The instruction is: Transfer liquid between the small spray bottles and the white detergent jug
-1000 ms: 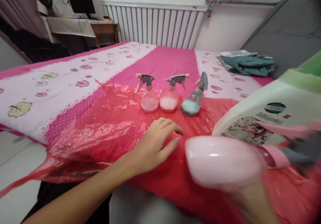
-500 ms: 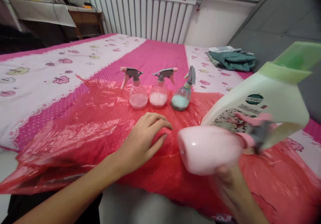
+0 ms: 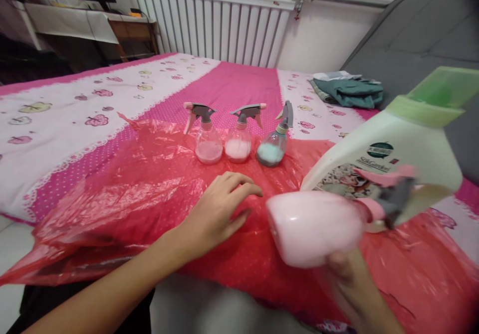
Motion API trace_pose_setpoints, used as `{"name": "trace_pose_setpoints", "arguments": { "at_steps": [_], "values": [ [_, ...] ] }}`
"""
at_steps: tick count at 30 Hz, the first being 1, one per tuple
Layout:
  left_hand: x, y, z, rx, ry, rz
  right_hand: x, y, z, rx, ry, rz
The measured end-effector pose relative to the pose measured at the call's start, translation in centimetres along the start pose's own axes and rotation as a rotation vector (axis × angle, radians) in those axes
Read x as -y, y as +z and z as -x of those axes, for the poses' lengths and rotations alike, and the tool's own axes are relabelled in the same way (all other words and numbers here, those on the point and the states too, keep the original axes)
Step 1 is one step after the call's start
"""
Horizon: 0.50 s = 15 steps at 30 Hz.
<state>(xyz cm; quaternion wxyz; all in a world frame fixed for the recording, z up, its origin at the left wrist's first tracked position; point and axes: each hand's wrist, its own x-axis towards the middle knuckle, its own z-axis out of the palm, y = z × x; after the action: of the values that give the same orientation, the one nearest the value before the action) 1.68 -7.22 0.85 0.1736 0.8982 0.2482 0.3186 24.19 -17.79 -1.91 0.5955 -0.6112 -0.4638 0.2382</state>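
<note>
A pink spray bottle [image 3: 316,227] lies on its side in the air, its base toward the left and its grey and pink trigger head toward the right. My right hand [image 3: 342,269] grips it from below; most of its fingers are hidden behind the bottle. To the left, my left hand [image 3: 228,207] hovers over the red plastic sheet [image 3: 142,189], fingers loosely curved and apart, holding nothing. Beyond it stand two pink-tinted spray bottles [image 3: 208,147] [image 3: 238,144] and a teal one [image 3: 272,149], each with foamy or cloudy liquid low inside.
A large pale detergent jug [image 3: 419,144] with a green cap stands at right, partly behind the held bottle. Folded clothes [image 3: 346,89] lie on the patterned bed [image 3: 243,82]. A radiator [image 3: 220,25] lines the wall, and a grey headboard [image 3: 419,40] rises at right.
Little differs. The held spray bottle stays sideways and blurred at its trigger head, slightly lower in view. My left hand sits marginally farther right, and the whole view has shifted a little.
</note>
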Motion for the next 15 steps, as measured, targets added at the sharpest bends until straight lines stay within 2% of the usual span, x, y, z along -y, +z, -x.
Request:
{"name": "trace_pose_setpoints", "arguments": {
  "at_steps": [5,10,15],
  "values": [
    [0.1,0.2,0.3,0.036,0.013,0.01,-0.9,-0.7,-0.4,0.03,0.029,0.006],
    [0.0,0.2,0.7,0.073,0.065,0.074,-0.5,0.0,0.1,-0.018,0.025,0.007],
    [-0.6,-0.2,0.5,0.037,0.056,0.065,-1.5,-0.2,-0.1,-0.044,-0.038,-0.029]
  ]
}}
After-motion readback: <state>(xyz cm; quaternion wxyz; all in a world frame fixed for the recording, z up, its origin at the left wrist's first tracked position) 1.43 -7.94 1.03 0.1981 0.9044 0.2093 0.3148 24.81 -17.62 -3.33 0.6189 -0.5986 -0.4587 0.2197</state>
